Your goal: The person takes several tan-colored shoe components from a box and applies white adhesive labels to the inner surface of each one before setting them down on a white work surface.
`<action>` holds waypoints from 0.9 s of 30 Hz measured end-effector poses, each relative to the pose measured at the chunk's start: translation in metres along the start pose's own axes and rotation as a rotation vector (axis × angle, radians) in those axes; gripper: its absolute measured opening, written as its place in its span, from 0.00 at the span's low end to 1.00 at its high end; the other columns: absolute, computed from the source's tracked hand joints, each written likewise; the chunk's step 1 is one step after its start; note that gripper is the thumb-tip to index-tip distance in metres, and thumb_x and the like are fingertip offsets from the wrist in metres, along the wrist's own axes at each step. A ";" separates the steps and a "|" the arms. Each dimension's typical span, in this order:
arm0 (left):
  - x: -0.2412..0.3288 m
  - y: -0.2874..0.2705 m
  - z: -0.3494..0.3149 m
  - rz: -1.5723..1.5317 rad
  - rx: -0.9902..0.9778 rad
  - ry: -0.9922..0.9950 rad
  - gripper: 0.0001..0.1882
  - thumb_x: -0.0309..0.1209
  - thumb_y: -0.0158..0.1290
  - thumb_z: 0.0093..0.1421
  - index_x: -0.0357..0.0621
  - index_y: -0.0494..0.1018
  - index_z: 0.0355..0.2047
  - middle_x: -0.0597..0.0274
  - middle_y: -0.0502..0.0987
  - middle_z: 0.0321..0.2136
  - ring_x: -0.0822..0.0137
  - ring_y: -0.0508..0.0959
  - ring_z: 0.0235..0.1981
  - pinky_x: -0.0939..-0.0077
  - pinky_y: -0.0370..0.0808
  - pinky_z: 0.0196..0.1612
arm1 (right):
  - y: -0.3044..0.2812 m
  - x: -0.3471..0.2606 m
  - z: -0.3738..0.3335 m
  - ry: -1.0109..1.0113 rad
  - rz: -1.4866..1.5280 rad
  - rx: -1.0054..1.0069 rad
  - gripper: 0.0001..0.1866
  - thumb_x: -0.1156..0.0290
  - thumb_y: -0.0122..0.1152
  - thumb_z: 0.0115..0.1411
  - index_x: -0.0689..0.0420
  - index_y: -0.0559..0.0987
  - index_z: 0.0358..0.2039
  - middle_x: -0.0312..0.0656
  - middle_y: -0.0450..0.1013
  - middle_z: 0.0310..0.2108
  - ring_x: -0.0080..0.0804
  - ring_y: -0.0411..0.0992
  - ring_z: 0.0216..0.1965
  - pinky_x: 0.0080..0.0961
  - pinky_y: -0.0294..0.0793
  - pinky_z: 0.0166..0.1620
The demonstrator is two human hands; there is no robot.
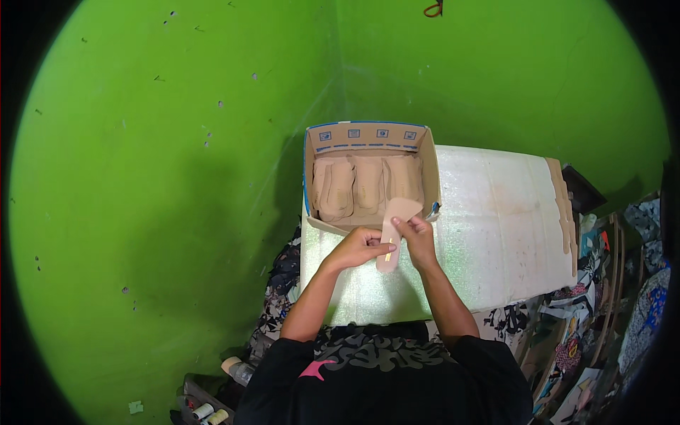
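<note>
A beige shoe insole (401, 208), with a small yellow mark near its narrow end, is held slanting in front of me by both hands. My left hand (360, 248) pinches its lower part from the left, thumb lying on the face. From the right, my right hand (416, 239) grips the middle of it, thumb on top. Just beyond my hands stands an open cardboard box (371, 140) with blue edging. Several beige insoles (368, 185) lie in stacks inside it, and the far end of the held insole overlaps the box's near right corner.
The box rests on a white-covered table (496, 219) with a brown strip (561, 205) along its right edge. Green walls meet behind it. Fabric pieces (567, 354) crowd the lower right beside wooden slats. Thread spools (204, 411) sit in a dark container at lower left.
</note>
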State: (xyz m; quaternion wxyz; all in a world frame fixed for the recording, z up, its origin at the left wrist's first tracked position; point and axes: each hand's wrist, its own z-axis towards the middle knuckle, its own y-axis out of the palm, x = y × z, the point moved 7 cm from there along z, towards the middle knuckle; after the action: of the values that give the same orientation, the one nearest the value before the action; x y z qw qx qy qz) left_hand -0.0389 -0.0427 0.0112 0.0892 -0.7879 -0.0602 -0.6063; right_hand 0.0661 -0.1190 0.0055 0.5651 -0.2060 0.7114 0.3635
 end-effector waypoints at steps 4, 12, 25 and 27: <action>0.004 -0.003 0.005 -0.161 0.151 0.077 0.10 0.33 0.54 0.58 0.38 0.74 0.31 0.69 0.74 0.24 0.80 0.70 0.25 0.86 0.66 0.30 | -0.003 0.002 -0.008 0.053 -0.105 -0.109 0.10 0.73 0.60 0.56 0.64 0.78 0.37 0.37 0.75 0.31 0.19 0.71 0.31 0.15 0.71 0.35; 0.019 0.019 0.016 -0.266 0.292 0.197 0.05 0.27 0.54 0.57 0.37 0.73 0.30 0.68 0.74 0.23 0.81 0.70 0.24 0.86 0.67 0.29 | -0.031 -0.009 -0.039 0.086 -0.116 -0.224 0.10 0.73 0.59 0.56 0.64 0.77 0.38 0.37 0.75 0.30 0.18 0.71 0.31 0.16 0.70 0.34; 0.035 0.158 0.044 -0.261 0.328 0.227 0.06 0.28 0.58 0.54 0.38 0.74 0.27 0.66 0.75 0.22 0.79 0.70 0.23 0.84 0.66 0.28 | -0.175 -0.025 -0.149 0.070 -0.130 -0.066 0.06 0.73 0.59 0.56 0.63 0.77 0.31 0.34 0.74 0.26 0.15 0.68 0.27 0.15 0.67 0.30; 0.041 0.182 0.055 -0.269 0.332 0.243 0.06 0.28 0.58 0.54 0.38 0.74 0.26 0.66 0.75 0.21 0.80 0.69 0.22 0.85 0.65 0.27 | -0.202 -0.028 -0.168 0.088 -0.108 -0.014 0.06 0.73 0.59 0.56 0.63 0.77 0.32 0.35 0.74 0.26 0.16 0.69 0.26 0.16 0.67 0.29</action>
State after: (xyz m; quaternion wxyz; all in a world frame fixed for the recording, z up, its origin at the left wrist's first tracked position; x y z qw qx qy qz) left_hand 0.0604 -0.2092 0.0251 0.1425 -0.6685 -0.2521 -0.6850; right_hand 0.1062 -0.3801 -0.0087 0.5507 -0.2638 0.7208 0.3281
